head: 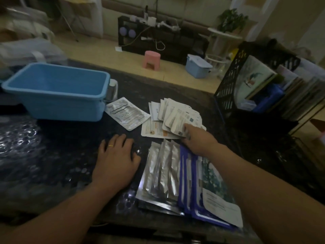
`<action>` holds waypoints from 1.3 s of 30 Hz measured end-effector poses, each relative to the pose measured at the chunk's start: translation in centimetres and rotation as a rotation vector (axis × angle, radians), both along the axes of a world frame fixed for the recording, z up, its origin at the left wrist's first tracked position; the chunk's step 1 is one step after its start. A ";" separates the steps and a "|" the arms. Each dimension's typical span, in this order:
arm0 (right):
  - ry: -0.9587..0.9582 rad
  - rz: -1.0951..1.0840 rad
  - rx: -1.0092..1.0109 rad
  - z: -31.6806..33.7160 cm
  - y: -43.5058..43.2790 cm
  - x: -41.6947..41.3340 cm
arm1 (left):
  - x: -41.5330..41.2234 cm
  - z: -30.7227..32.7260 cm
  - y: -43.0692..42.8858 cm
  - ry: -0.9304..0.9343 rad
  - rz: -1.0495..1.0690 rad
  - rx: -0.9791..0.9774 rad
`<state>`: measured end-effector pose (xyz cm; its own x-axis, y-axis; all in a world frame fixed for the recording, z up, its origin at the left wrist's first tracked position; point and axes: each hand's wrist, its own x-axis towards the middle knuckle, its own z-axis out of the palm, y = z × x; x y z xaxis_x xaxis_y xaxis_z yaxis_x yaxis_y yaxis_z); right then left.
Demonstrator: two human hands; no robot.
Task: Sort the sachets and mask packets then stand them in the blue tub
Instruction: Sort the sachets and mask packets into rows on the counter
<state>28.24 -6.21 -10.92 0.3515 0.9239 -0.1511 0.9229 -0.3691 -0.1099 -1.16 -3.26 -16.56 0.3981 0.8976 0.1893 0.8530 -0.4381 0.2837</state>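
The blue tub [58,106] stands at the far left of the dark table with nothing showing inside it. A fan of small white sachets [177,114] lies in the middle of the table. My right hand [197,138] reaches onto that fan and pinches its near edge. Close to me lies a row of silver mask packets [161,171], with blue-edged mask packets [211,199] overlapping to their right. One silver packet [127,114] lies alone beside the tub. My left hand [117,159], with a ring on it, rests flat on the table left of the silver packets.
A black mesh rack [233,80] holding books and papers stands at the right edge of the table. Bubble wrap [17,138] covers the table's left part. Beyond the table are a pink stool [152,59], a small blue box [197,66] and a low dark shelf.
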 end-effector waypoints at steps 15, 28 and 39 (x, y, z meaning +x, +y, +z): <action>0.586 -0.623 0.880 7.2 -11.5 2.5 | 0.3 0.4 -0.2 -0.007 0.010 -0.037; 0.985 -0.809 0.634 3.6 -19.8 0.8 | 0.3 1.1 -0.4 0.009 0.021 -0.012; 0.440 -0.673 0.223 -0.4 -20.4 1.5 | 0.1 0.9 -0.1 0.019 0.009 -0.013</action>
<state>29.73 -26.65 -11.29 0.7910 0.5621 -0.2417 0.3687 -0.7531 -0.5448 -1.04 -3.33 -15.71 0.3935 0.9035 0.1697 0.8621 -0.4268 0.2731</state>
